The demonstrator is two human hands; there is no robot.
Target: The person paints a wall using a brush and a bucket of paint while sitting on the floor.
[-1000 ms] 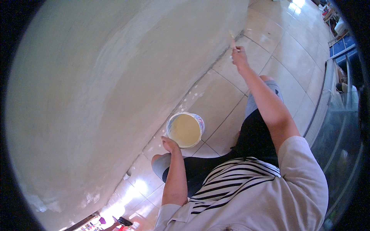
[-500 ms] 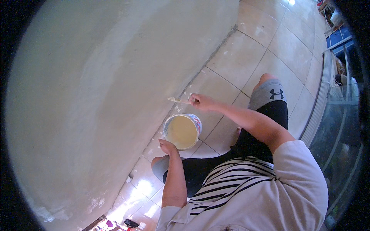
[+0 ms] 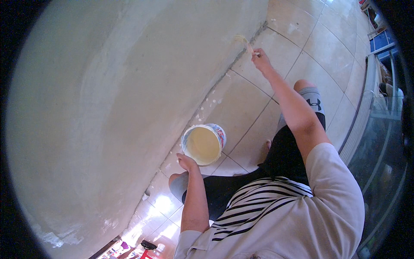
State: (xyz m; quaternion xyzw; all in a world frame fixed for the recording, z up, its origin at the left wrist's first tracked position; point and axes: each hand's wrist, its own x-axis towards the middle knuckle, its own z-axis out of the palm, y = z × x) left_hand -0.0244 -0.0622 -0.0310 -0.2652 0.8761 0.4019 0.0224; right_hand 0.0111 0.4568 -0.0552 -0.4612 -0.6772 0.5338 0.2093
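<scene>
My right hand [image 3: 261,59] is closed round the handle of a paintbrush [image 3: 249,45], arm stretched out to the far side. The brush's bristles are at the lower part of the pale wall [image 3: 129,95], just above where it meets the floor. A white bucket [image 3: 222,134] with coloured print on its side holds cream-coloured paint [image 3: 202,145]. At its near side, my left hand [image 3: 187,162] grips the bucket by the rim; some of the fingers are hidden. The bucket is close to the wall, in front of my bent knees.
Beige floor tiles [image 3: 241,97] run along the wall, with pale paint spots near its foot. A sliding-door track [image 3: 360,110] and glass panel [image 3: 375,151] are on the right. Assorted items, one red [image 3: 146,254], lie at the lower left.
My right hand has moved the paintbrush away from above the bucket, farther along the wall's foot to the upper right. My left hand and the bucket stay nearly where they were.
</scene>
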